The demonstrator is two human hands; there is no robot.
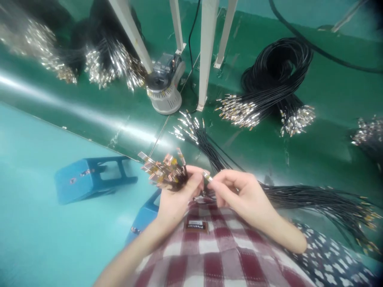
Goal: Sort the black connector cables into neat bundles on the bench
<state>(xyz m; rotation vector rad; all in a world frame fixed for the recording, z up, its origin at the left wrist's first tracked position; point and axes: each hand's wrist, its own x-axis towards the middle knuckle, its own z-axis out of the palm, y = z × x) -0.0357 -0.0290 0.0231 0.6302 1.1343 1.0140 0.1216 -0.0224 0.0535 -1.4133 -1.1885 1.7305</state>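
Observation:
My left hand (176, 197) is closed around a bunch of thin black cables whose metal connector ends (163, 167) stick up and to the left. My right hand (242, 193) pinches a single connector (207, 176) between thumb and fingers, right beside the bunch. Both hands are held close over my lap, above a red and white checked cloth (218, 247). More black cables (323, 201) trail from the hands to the right across my lap.
The green table (329, 119) carries a coiled cable bundle (275, 75), a loose fan of connector-tipped cables (191, 129) and more bundles at far left (110, 63) and far right (368, 135). A round grey device (164, 85) stands among white frame legs (206, 52). Blue stools (89, 177) stand on the floor.

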